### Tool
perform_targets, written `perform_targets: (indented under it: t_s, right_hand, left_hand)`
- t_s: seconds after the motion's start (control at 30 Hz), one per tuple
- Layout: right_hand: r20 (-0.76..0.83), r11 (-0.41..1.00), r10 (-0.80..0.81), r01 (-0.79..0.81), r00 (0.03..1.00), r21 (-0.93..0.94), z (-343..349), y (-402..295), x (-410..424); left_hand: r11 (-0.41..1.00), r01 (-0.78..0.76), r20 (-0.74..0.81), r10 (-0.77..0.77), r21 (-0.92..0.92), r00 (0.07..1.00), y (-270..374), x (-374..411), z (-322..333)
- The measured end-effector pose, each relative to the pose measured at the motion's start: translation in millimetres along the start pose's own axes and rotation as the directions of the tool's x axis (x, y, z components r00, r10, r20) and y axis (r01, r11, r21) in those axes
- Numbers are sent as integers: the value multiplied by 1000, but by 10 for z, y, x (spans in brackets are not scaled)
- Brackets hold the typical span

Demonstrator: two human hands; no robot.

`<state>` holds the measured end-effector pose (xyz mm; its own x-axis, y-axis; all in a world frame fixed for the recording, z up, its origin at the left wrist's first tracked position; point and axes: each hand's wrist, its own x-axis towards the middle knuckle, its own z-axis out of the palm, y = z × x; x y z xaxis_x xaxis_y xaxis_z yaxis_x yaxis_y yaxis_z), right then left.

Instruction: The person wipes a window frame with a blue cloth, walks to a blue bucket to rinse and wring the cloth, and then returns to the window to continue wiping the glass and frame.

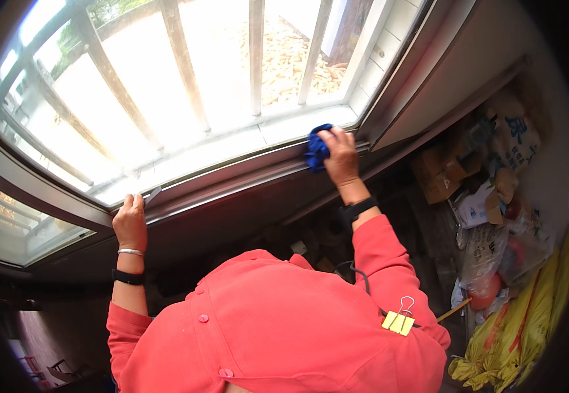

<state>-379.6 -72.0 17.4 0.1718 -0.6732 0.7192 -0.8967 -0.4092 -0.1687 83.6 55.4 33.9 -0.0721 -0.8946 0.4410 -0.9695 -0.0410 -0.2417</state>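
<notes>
My right hand [341, 157] presses a bunched dark blue cloth [317, 149] against the lower window frame [235, 172], near its right corner. At the frame's lower left corner is my left hand [130, 223], its fingers curled. A small flat grey blade-like piece [153, 196] juts out beside its fingertips; its other end is hidden by the hand, and its exact kind is unclear. Behind the frame, a pale tiled sill [235, 140] runs along the foot of upright metal bars [256, 59].
An opened window sash [43, 191] stands on the left. To the right are cardboard boxes [434, 177], plastic bags [483, 253] and yellow sacks [510, 324]. Outside lies a heap of what looks like corn cobs [284, 64]. A yellow binder clip [398, 322] is on my red shirt.
</notes>
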Motion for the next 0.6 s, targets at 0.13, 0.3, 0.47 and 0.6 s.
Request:
perform_targets:
  t_s: [0.13,0.3,0.47,0.6]
  right_hand:
    - [-12,952,281,-280,960,-125,-197,708,66]
    - [303,359,657,-640,690,680,-301,804,43]
    - [401,-268,679,-301,615,915,-771,689,214]
    - [-316,450,580,28,751,893,-1721,301,1323]
  left_hand:
    - [1000,-18,-17,18,12,1000,29,67,5]
    - [999,18,-15,-17,31,1000,36,73,26]
    - [999,37,-39,-36,11,999,69,85,-23]
    - [997,70,-1,-70,-13,998,66,84,-46]
